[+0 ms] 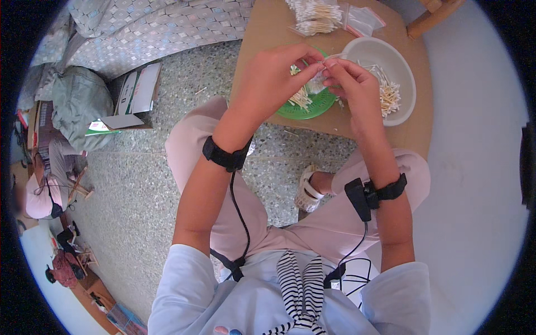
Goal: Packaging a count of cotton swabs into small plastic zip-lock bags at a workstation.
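Note:
My left hand point(273, 75) and my right hand point(355, 84) meet above a green plastic basket point(304, 115), fingertips pinched together. Something small and whitish sits between them, partly hidden by the fingers; I cannot make out its kind. Cotton swabs point(302, 100) lie in the basket under my hands. To its right a white bowl point(412, 89) holds many more loose swabs point(389, 96), close beside my right hand.
Bundled cotton swabs point(317, 19) and a clear plastic bag point(364, 21) lie at the far side of the brown table point(262, 33). A wooden chair part point(438, 19) stands at far right. On the left are an opened carton point(137, 92), a grey-green bag point(84, 100) and a seated person point(47, 195).

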### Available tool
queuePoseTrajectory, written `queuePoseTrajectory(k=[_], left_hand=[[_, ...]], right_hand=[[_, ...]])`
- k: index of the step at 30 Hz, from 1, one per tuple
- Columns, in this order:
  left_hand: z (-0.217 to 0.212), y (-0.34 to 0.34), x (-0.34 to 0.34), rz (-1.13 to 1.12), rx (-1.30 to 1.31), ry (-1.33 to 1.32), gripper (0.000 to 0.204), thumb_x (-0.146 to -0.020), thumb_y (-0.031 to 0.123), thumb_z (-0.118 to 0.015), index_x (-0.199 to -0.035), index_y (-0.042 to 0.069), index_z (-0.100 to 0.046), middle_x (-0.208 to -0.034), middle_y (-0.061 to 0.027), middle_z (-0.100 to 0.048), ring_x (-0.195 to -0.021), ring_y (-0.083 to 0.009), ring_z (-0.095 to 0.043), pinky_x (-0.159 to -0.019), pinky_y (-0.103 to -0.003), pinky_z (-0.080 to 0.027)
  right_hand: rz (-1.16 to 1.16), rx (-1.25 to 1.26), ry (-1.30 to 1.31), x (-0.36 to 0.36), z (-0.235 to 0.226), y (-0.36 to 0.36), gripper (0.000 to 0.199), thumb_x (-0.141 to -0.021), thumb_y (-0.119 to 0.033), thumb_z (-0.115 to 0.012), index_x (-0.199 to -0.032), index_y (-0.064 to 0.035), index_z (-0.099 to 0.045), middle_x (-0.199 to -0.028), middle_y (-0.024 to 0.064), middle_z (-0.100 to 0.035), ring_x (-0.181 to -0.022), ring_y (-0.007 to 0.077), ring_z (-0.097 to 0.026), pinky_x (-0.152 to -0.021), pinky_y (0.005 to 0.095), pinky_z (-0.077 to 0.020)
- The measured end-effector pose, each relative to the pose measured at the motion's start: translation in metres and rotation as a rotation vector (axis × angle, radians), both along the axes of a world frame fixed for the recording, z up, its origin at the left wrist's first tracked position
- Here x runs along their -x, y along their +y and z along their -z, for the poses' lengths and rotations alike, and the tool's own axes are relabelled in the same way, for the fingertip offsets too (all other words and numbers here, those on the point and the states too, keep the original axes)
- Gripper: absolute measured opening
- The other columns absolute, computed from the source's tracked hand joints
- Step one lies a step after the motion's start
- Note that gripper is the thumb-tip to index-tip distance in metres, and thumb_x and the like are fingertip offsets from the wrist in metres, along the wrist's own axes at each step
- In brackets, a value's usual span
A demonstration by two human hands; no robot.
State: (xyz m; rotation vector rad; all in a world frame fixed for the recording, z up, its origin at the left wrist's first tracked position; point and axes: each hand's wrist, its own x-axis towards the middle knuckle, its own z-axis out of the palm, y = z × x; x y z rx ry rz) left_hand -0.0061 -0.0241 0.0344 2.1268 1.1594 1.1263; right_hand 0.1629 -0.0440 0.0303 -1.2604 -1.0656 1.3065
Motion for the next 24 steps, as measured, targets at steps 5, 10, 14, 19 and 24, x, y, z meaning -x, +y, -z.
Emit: queuePoseTrajectory(k=[5, 10, 14, 19, 24], left_hand=[[-0.0054, -0.0038, -0.0002, -0.053, 0.068, -0.039, 0.021, -0.085, 0.023, -0.068, -0.099, 0.008, -0.071, -0.084, -0.0061, -0.071, -0.070, -0.0162, -0.065, -0.066, -0.027, -0.050], [-0.0034, -0.0035, -0.0006, -0.082, 0.109, -0.069, 0.020, -0.086, 0.023, -0.067, -0.097, 0.008, -0.071, -0.081, -0.0058, -0.070, -0.069, -0.0139, -0.063, -0.065, -0.027, -0.050], [-0.0052, -0.0018, 0.0028, -0.070, 0.138, -0.064, 0.021, -0.086, 0.024, -0.067, -0.098, 0.008, -0.071, -0.081, -0.0058, -0.070, -0.069, -0.0124, -0.062, -0.064, -0.027, -0.050], [-0.0043, -0.0013, 0.0023, -0.039, 0.068, -0.079, 0.021, -0.085, 0.024, -0.068, -0.098, 0.008, -0.071, -0.085, -0.0054, -0.070, -0.073, -0.0136, -0.064, -0.066, -0.027, -0.049], [-0.0034, 0.0006, 0.0047, 0.012, -0.034, -0.038, 0.020, -0.084, 0.024, -0.069, -0.097, 0.008, -0.071, -0.090, -0.0047, -0.071, -0.076, -0.0161, -0.065, -0.069, -0.028, -0.049]], right_hand=[[0.019, -0.132, -0.052, 0.0004, 0.0037, 0.0008, 0.019, -0.088, -0.016, -0.067, -0.096, 0.0003, -0.068, -0.084, 0.0028, -0.067, -0.074, 0.0084, -0.061, -0.068, 0.0221, -0.0485], [0.019, -0.204, -0.111, 0.0019, 0.0049, 0.0012, 0.016, -0.087, -0.014, -0.068, -0.095, -0.0002, -0.068, -0.084, 0.0020, -0.066, -0.074, 0.0078, -0.060, -0.070, 0.0220, -0.0486], [-0.010, -0.193, -0.104, 0.0035, 0.0054, 0.0019, 0.017, -0.086, -0.014, -0.067, -0.096, 0.0001, -0.067, -0.086, 0.0024, -0.067, -0.076, 0.0085, -0.061, -0.070, 0.0224, -0.0490], [-0.001, -0.177, -0.042, 0.0040, 0.0049, 0.0001, 0.019, -0.088, -0.017, -0.066, -0.096, 0.0001, -0.067, -0.087, 0.0032, -0.067, -0.076, 0.0092, -0.061, -0.071, 0.0231, -0.0501], [-0.020, 0.010, 0.138, 0.0034, -0.0003, -0.0007, 0.025, -0.089, -0.025, -0.065, -0.101, -0.0035, -0.067, -0.091, 0.0021, -0.066, -0.080, 0.0097, -0.061, -0.071, 0.0241, -0.0507]])
